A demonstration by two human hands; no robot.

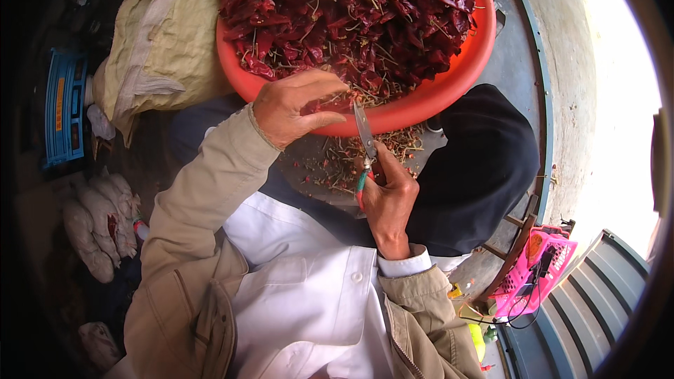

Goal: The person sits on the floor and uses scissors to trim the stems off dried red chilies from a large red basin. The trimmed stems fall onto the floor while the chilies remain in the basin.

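My right hand [392, 192] grips a pair of scissors [365, 129] by handles wrapped in green and red. The metal blades point away from me, their tips over the near rim of a large red plastic basin [421, 115]. Dried red chili peppers [337, 21] with thin stalks are heaped in it. Left of the blades is my left hand [300, 105], above the same rim with thumb and fingers apart. A blurred reddish patch shows between them, and small red bits lie near the scissor tips. Cut stalks [347, 163] litter the floor below the basin.
A pale yellow woven sack [168, 47] leans at the basin's left. Farther left are a blue crate-like object [66, 108] and several whitish filled bags [102, 216]. On the right, a pink perforated basket [534, 271] with a black cable sits by a wooden frame [513, 250].
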